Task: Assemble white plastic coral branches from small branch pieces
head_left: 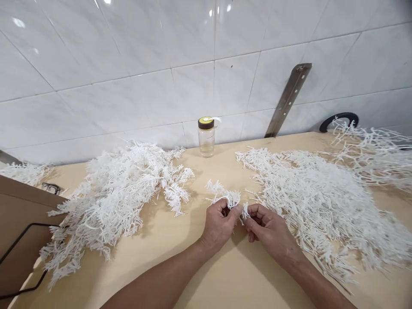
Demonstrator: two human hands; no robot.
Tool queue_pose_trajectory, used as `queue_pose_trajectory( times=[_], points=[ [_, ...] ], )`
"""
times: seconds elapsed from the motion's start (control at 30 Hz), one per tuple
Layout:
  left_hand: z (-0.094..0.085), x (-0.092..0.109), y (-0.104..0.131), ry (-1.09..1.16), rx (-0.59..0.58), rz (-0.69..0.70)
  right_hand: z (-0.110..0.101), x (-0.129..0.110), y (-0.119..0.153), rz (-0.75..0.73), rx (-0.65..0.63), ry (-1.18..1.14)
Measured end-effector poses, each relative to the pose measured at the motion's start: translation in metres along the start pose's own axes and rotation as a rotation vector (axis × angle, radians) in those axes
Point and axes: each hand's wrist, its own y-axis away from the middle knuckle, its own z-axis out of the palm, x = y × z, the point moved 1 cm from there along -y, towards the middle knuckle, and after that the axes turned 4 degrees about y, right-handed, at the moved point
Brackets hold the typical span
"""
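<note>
My left hand [221, 221] is closed on a white branched plastic sprig [232, 198], whose frilly tips stick out above the fingers. Close beside it, my right hand [265, 225] pinches a small white plastic sprig piece [245, 210] between thumb and fingertips. The fingers hide where these pieces end, so I cannot tell whether they join. To the left lies a big heap of frilly white sprigs [128, 189]. On the right spreads a wide pile of thinner white sprigs [315, 193], its near edge beside my right wrist.
A clear bottle [206, 141] with a dark and yellow lid stands near the tiled wall. Bare white stems [376, 150] lie at the far right by a black ring-shaped object [337, 118]. A metal bracket [289, 98] leans there. Glasses [50, 187] and a brown box [25, 223] are left.
</note>
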Motion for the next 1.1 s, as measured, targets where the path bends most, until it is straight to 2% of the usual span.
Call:
queue_pose_trajectory(
  times=[0.23,0.5,0.67,0.9,1.1],
  points=[
    [0.0,0.0,-0.002,-0.038,-0.012,-0.042,0.002,-0.005,-0.001,-0.002,-0.003,-0.031],
    [-0.006,-0.005,-0.006,-0.149,0.036,0.028,-0.007,-0.01,0.0,-0.002,-0.068,-0.132],
    [-0.005,-0.006,-0.006,-0.204,-0.007,0.054,-0.016,-0.017,-0.002,-0.02,-0.001,-0.203],
    [-0.003,-0.003,-0.003,-0.2,-0.003,0.082,-0.014,-0.01,-0.005,0.001,0.048,-0.132],
    [-0.001,-0.001,-0.001,-0.224,-0.036,0.115,-0.011,-0.009,-0.005,0.013,0.019,-0.083]
  ],
)
